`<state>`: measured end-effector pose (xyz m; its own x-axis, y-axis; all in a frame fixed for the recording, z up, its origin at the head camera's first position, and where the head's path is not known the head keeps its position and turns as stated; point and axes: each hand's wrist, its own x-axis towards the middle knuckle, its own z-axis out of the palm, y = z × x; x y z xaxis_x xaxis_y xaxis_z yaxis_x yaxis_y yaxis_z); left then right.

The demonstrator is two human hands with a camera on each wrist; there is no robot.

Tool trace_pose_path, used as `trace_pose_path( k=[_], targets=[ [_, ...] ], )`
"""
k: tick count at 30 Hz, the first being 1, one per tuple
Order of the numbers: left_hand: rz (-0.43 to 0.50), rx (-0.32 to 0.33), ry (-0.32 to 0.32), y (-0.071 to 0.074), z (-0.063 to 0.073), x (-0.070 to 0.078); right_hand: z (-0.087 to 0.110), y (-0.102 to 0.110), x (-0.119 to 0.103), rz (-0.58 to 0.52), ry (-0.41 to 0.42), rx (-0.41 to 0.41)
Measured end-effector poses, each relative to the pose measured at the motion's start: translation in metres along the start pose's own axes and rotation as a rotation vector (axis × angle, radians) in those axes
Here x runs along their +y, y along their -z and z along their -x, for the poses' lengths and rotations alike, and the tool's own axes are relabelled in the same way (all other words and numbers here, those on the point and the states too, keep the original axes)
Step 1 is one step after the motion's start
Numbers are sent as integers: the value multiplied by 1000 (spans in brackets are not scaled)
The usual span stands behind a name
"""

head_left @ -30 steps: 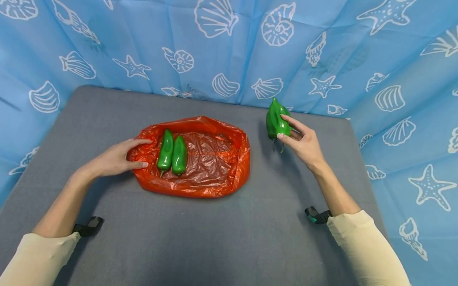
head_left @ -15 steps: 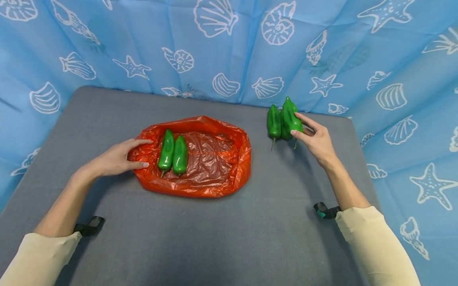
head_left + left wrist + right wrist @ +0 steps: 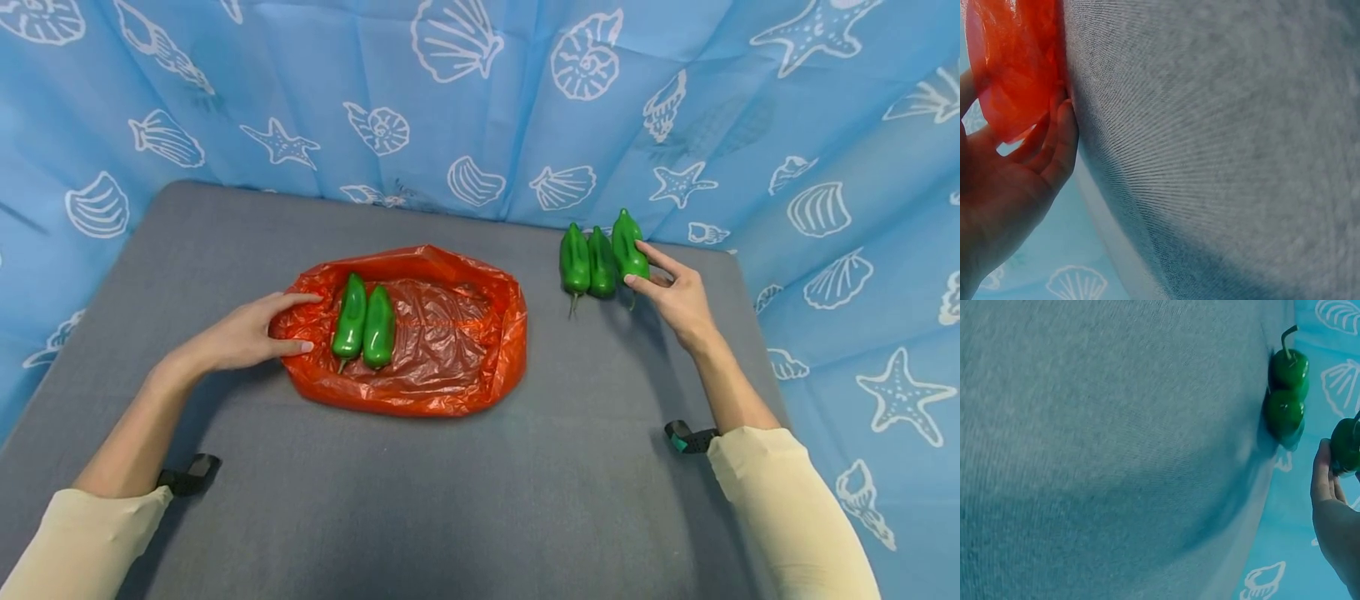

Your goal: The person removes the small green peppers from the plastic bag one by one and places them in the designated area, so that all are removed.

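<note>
My left hand grips the left rim of a red plastic bag, thumb and index finger inside the edge; in the left wrist view, other fingers lie against the outside of the bag. Two long green peppers lie side by side in the bag, the left pepper and the right pepper. At the back right, my right hand holds another green pepper by thumb and fingers, raised above the table in the right wrist view. Beside it, two peppers, one left and one nearer, rest on the table.
A grey cloth-covered table lies beneath everything. Its far edge runs just behind the right-hand peppers. A blue curtain with white shell and starfish prints hangs behind the table and along its right side.
My right hand has moved to the right with its pepper. Two peppers on the table, hidden or overlapped before, now show to its left. My left hand and the bag stay still.
</note>
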<state>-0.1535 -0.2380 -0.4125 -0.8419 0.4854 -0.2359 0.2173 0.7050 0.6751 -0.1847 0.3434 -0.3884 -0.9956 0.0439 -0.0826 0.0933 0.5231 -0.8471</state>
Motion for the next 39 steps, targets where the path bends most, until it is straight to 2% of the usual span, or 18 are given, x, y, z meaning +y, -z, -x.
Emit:
trace_pose_path(
  k=[12,19,29,39],
  targets=[
    [9,3,-4,0,2,1,-5,5,18,50,-46,31],
    [8,8,-7,-1,1,-1,-8,3,30,140,-76,9],
    [16,10,-17,-1,1,-2,-11,0,35,282,-78,-28],
    [13,4,-12,-1,1,-1,-16,-4,39,287,-79,-28]
  ],
)
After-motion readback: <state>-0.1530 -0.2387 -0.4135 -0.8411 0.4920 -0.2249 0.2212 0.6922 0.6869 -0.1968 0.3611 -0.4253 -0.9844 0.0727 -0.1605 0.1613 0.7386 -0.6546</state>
